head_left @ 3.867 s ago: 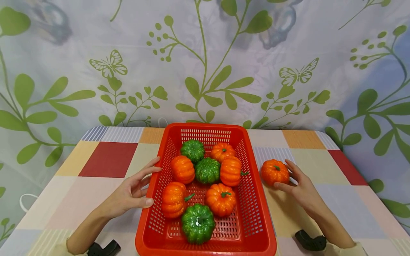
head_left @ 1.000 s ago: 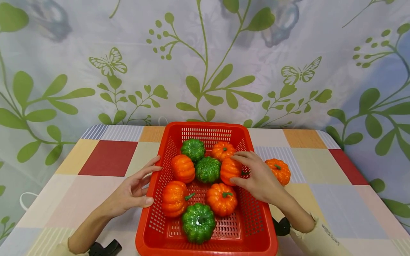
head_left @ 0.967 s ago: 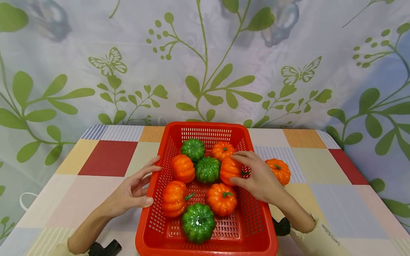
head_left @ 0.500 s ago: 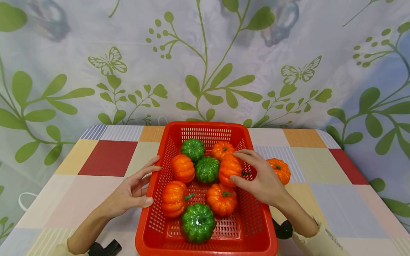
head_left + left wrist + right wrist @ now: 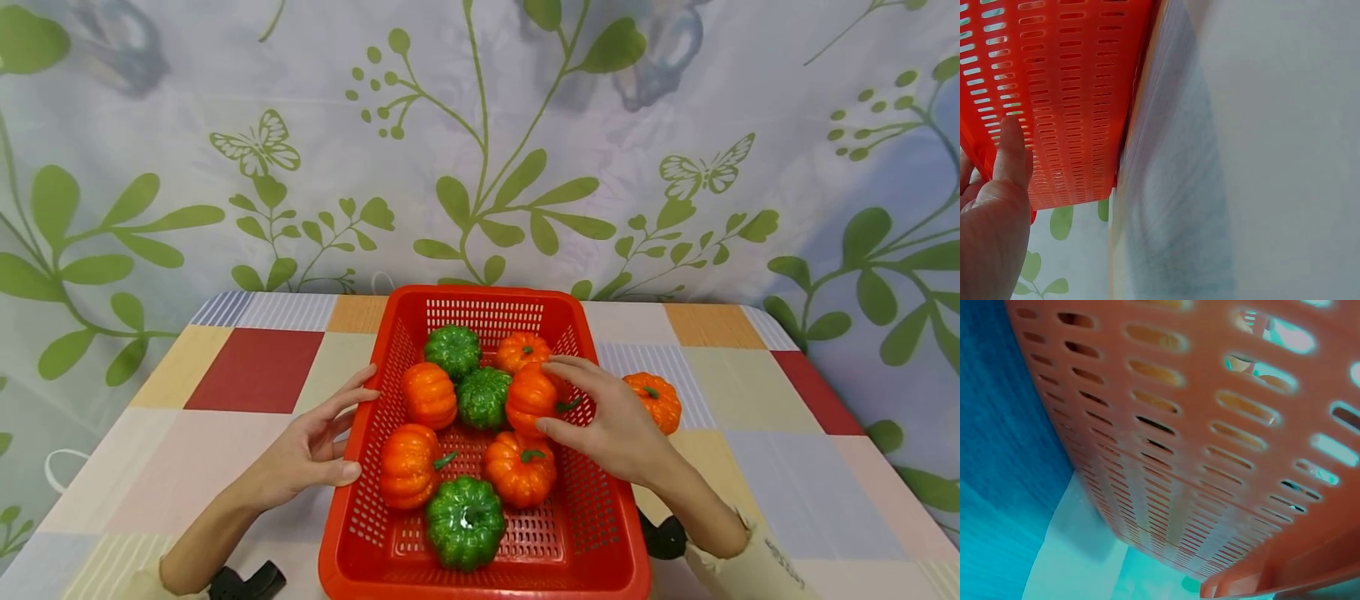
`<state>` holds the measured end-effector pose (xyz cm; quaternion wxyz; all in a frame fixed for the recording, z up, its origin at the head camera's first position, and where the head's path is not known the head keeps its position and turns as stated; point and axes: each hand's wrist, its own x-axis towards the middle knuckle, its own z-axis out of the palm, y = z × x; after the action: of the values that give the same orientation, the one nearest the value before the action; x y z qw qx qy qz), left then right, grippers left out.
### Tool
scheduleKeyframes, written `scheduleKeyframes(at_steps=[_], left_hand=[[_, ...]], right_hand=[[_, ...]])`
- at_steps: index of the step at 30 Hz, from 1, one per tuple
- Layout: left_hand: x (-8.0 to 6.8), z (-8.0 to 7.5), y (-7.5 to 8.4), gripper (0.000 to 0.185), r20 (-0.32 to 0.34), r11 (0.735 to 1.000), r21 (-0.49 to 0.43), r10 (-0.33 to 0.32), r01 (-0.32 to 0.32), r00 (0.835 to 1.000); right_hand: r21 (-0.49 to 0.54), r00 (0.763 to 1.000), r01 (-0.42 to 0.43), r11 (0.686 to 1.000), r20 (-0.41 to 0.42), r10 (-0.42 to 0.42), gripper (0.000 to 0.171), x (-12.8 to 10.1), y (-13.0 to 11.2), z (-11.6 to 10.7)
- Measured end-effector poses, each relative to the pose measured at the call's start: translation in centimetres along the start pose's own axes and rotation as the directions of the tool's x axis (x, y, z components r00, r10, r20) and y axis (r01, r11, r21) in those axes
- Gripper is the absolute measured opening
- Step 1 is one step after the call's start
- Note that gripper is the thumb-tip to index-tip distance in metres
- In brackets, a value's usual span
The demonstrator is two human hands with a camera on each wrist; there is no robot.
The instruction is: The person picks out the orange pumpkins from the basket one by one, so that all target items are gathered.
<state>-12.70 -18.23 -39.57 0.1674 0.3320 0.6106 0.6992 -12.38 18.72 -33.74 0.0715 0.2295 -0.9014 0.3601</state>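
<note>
Since the earlier frame, the right hand (image 5: 611, 421) had raised an orange pumpkin (image 5: 529, 398) slightly inside the red basket (image 5: 585, 533), pinching it between thumb and fingers. The left hand (image 5: 303, 454), fingers relaxed, rested against the basket's left wall.

The left hand (image 5: 988, 212) sits at seven o'clock, its thumb (image 5: 1011, 153) pressed flat against the slotted wall of the red basket (image 5: 1066, 81), which fills eleven o'clock. The pale tablecloth (image 5: 1260, 156) spreads toward three o'clock.
</note>
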Motion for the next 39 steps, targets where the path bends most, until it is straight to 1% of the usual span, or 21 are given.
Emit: scheduleKeyframes(at_steps=[4,8,15,19,25,29,34,39], left_hand=[[0.0,0.0,0.0,0.065,0.005,1.000,-0.002,0.013,-0.013,1.000],[0.0,-0.1,0.0,0.065,0.002,1.000,0.000,0.008,-0.008,1.000],[-0.1,-0.1,-0.1,0.065,-0.005,1.000,0.008,0.001,-0.001,1.000],[0.0,0.0,0.0,0.065,-0.007,1.000,0.003,-0.001,0.001,1.000],[0.1,-0.1,-0.1,0.065,0.000,1.000,-0.010,0.008,-0.008,1.000],[0.1,-0.1,-0.1,0.065,-0.004,1.000,-0.007,0.001,-0.001,1.000],[0.0,-0.1,-0.1,0.065,-0.005,1.000,0.000,-0.010,0.010,1.000],[0.1,-0.1,-0.1,0.065,0.000,1.000,0.003,0.000,0.000,1.000]], right_hand=[[-0.013,1.000,0.005,1.000,0.021,-0.004,0.059,0.0,0.1,0.1],[-0.020,1.000,0.011,1.000,0.026,-0.011,0.059,0.0,0.0,0.2],[-0.090,0.997,0.069,0.994,0.034,-0.067,0.062,0.2,-0.2,0.6],[-0.126,0.997,0.083,0.989,0.013,-0.082,0.062,0.2,-0.2,0.8],[-0.139,0.996,0.082,0.987,-0.026,-0.086,0.062,0.0,-0.1,1.0],[-0.112,0.995,0.078,0.991,-0.056,-0.085,0.060,-0.2,0.0,1.2],[-0.025,0.993,0.079,0.997,-0.084,-0.081,0.058,-0.4,0.1,1.3],[0.044,0.987,0.106,0.993,-0.126,-0.100,0.057,-0.5,0.0,1.0]])
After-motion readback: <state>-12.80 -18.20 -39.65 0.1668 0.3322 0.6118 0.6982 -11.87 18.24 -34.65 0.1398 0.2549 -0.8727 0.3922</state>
